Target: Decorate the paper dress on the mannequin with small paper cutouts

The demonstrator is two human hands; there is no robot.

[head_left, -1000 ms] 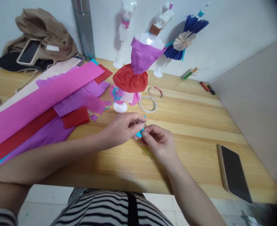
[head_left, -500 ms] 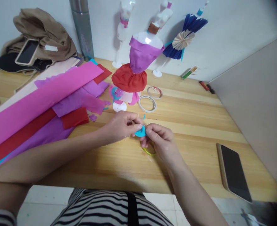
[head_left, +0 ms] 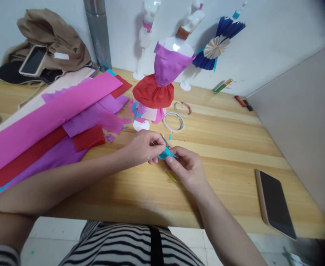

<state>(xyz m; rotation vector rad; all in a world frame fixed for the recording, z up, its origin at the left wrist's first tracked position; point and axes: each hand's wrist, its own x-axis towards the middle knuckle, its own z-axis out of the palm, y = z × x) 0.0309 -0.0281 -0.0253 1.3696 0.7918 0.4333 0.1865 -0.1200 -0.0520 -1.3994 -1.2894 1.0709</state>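
Observation:
My left hand (head_left: pixel 142 147) and my right hand (head_left: pixel 185 166) meet just above the wooden table (head_left: pixel 228 147), both pinching a small piece of blue paper (head_left: pixel 165 153). Fingers of both hands are closed on it. A yellow-green ring (head_left: pixel 172 178) shows under my right hand, partly hidden. Behind my hands stands a doll figure in a purple and red paper dress (head_left: pixel 162 79).
Long pink, purple and red paper sheets (head_left: pixel 48 118) lie at the left. Two tape rolls (head_left: pixel 173 122) sit behind my hands. A phone (head_left: pixel 275 203) lies at the right edge. Two more dolls, a metal flask (head_left: pixel 98 33) and a brown bag (head_left: pixel 51 40) stand at the back.
The blue paper has been turned and pulled a little between my fingers. Both hands stay in nearly the same spot.

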